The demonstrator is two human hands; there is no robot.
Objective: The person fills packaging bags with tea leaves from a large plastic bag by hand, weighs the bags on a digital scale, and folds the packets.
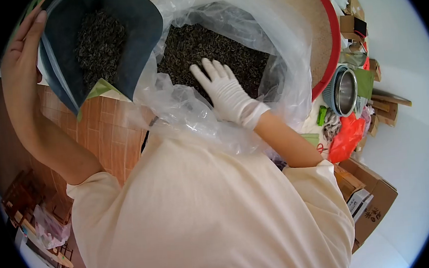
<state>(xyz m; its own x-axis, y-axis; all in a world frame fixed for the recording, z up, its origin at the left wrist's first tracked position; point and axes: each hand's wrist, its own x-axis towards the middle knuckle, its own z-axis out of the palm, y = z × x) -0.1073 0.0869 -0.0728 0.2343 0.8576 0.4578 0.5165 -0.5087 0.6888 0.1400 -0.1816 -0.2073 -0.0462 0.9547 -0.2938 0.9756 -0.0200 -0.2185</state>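
Observation:
At the upper left my bare left hand point(23, 60) grips the edge of a wide-mouthed pouch point(140, 27), dark inside and green outside. A heap of dark dried leaves, like loose tea point(100, 45), lies inside the pouch. My right hand point(227, 94), in a white glove, has its fingers stretched out and apart over more dark leaves point(208, 47). These leaves fill a large clear plastic bag point(289, 59), whose crumpled sides stand around them. The right fingertips appear to touch the leaves; the palm side is hidden.
A red-rimmed round surface point(329, 16) lies beyond the clear bag. To the right stand a metal bowl point(346, 91), a red plastic bag point(346, 137), scissors point(321, 148) and cardboard boxes point(379, 207). Tiled floor point(107, 136) shows at left, with wooden furniture point(22, 194) farther down.

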